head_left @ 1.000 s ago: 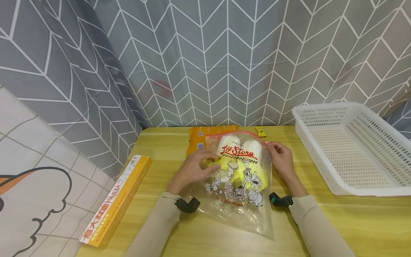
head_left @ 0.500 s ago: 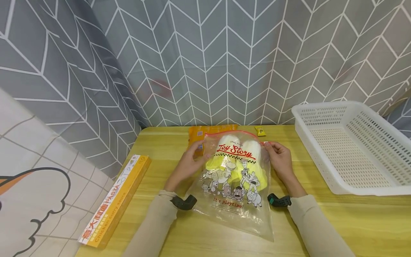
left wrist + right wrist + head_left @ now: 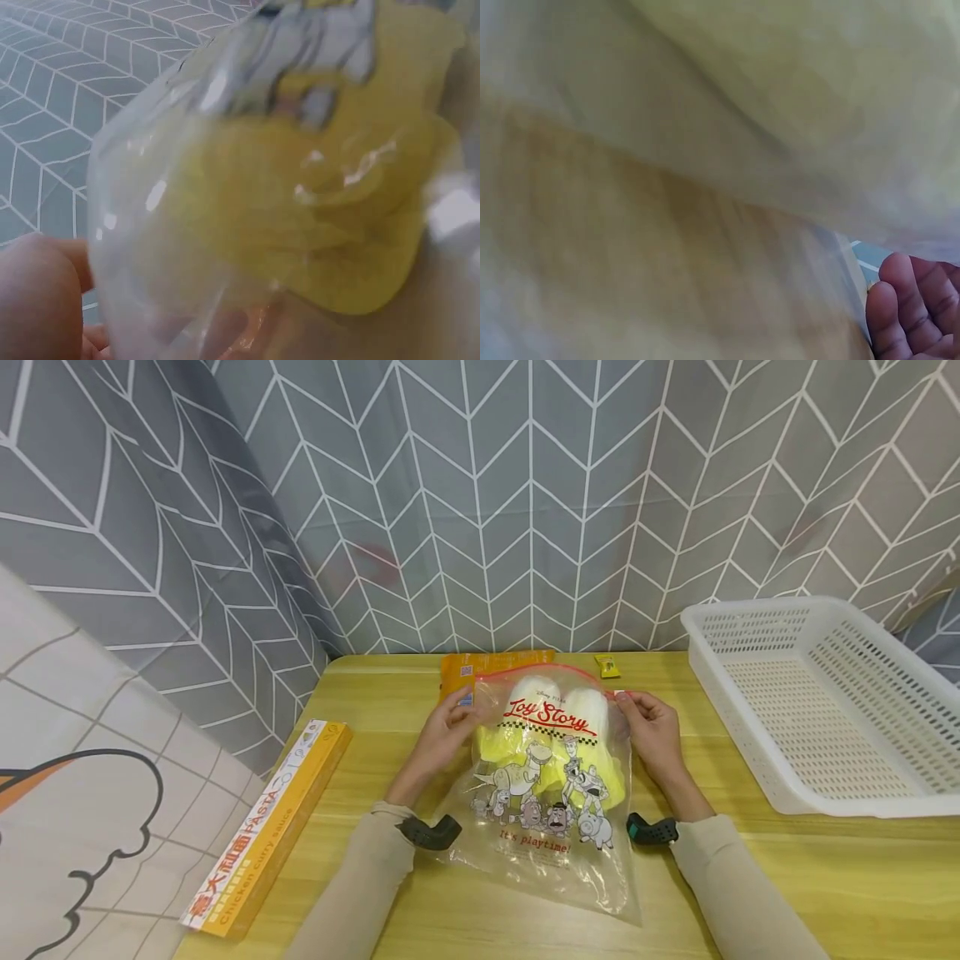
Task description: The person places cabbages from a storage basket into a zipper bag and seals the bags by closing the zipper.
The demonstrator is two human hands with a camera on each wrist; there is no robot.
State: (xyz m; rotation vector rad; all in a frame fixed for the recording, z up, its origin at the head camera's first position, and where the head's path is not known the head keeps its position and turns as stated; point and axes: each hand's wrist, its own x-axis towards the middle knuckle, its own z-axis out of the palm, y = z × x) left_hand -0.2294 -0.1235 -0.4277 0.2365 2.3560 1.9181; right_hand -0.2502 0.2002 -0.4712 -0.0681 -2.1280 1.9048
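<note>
A clear zip bag (image 3: pixel 536 852) with a red zip strip and Toy Story print is held over the table, its lower part hanging toward the front edge. Inside it are two white-and-yellow pieces (image 3: pixel 495 743) that look like cabbages. My left hand (image 3: pixel 442 739) grips the bag's upper left edge, thumb in front and fingers behind. At the upper right corner, my right hand (image 3: pixel 656 735) pinches the bag by the end of the zip strip. In the left wrist view the bag's film (image 3: pixel 157 225) covers part of the fingers. The right wrist view is blurred.
An orange packet (image 3: pixel 457 668) lies behind the bag, partly covered by it. A small yellow sachet (image 3: pixel 607 666) is near the back edge. The long pasta box (image 3: pixel 270 827) lies at the left, and a white perforated basket (image 3: pixel 795 768) stands at the right.
My left hand has moved left and up from over the bag's front to its upper left edge and taken hold there. The right hand keeps its pinch, almost still.
</note>
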